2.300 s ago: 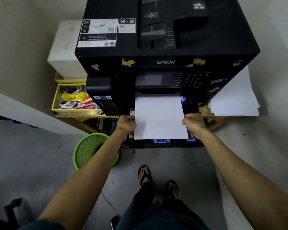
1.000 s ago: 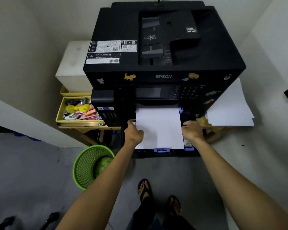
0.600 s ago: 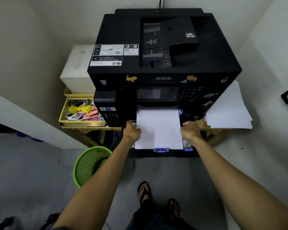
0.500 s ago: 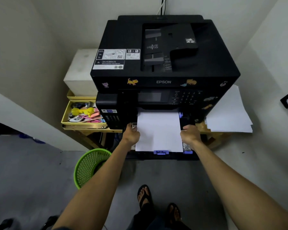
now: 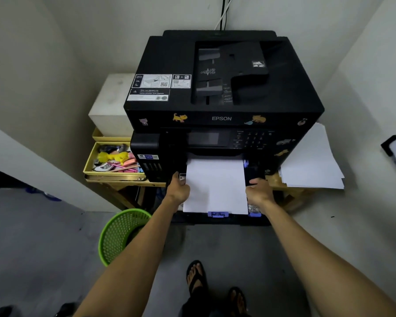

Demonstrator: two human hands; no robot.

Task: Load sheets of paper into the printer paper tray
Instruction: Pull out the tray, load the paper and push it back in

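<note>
A black Epson printer stands on a wooden stand. Its paper tray is pulled out at the bottom front, with blue guide tabs at its near edge. A stack of white paper sheets lies in the tray, its far end under the printer body. My left hand grips the stack's left edge. My right hand grips its right edge. The fingertips of both hands are hidden below the paper.
More loose white sheets lie on the stand to the printer's right. A yellow drawer of small items and a white box sit to the left. A green mesh bin stands on the floor. My sandalled feet are below the tray.
The view has tilted up and drawn back, so the printer sits lower and smaller in frame. Both hands stay at the paper's side edges; the stack looks slightly deeper in the tray.
</note>
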